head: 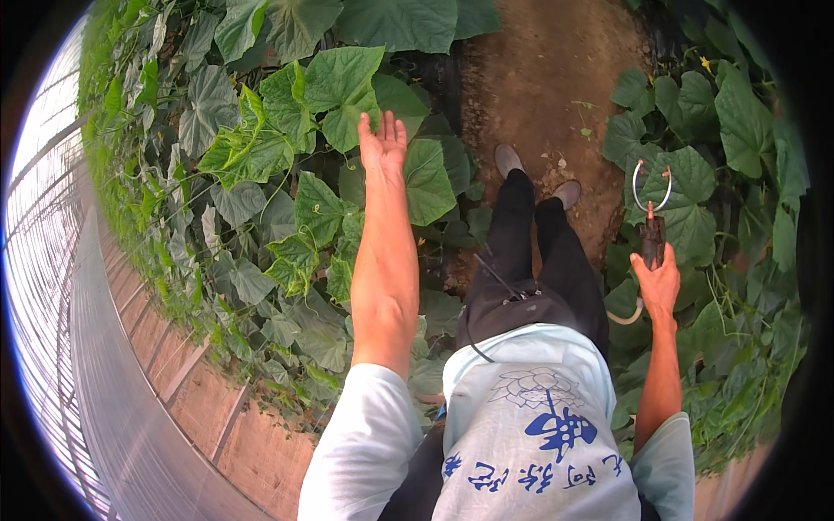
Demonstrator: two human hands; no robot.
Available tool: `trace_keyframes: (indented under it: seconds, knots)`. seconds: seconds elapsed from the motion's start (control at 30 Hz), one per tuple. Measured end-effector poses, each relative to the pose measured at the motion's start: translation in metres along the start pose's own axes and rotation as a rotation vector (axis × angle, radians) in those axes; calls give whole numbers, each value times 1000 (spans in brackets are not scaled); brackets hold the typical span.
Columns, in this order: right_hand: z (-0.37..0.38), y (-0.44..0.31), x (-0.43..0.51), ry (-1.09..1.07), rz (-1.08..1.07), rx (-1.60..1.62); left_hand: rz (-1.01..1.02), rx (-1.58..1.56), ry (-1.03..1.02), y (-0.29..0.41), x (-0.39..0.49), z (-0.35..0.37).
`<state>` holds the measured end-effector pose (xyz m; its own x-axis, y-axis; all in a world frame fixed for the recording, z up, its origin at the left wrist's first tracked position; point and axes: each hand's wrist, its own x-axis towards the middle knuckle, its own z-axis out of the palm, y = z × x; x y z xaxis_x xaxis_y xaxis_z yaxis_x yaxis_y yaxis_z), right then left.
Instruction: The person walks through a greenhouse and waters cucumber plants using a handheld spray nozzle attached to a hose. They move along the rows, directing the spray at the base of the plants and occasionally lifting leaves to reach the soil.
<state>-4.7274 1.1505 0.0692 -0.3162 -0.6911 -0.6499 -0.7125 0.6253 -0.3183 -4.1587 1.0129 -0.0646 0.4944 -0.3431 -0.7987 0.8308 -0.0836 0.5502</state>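
Observation:
My left hand (384,146) is stretched out, palm up and fingers extended, among the cucumber leaves (345,78) on the left. Its fingertips meet the lower edge of a broad leaf; whether they touch it I cannot tell. Nothing lies in the palm. On the right, my right hand (657,286) grips the dark handle of a sprayer-like tool (651,238). This tool ends in a U-shaped metal fork (651,202) with small copper-coloured tips, held in front of a large cucumber leaf (681,179). A pale hose (629,319) curves from below the handle.
Dense cucumber vines (260,280) line both sides of a bare soil path (547,78), where my shoes (508,161) stand. A black waist bag (521,303) hangs at my front. Translucent plastic sheeting (130,391) and a ribbed greenhouse wall (42,260) curve along the far left.

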Motion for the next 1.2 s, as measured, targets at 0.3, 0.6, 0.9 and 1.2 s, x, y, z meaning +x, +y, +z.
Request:
trace_keyframes:
  seconds: [0.3, 0.6, 0.9, 1.2]
  knots:
    - [1, -11, 10, 7, 32, -16, -68, 108, 182, 32, -36, -159]
    - [-1, -53, 22, -85, 67, -41, -61, 57, 243, 67, -68, -242]
    - [17, -66, 41, -101, 50, -53, -91, 61, 244, 91, -80, -270]
    - [18, -76, 37, -73, 73, -45, -102, 95, 209, 86, -60, -260]
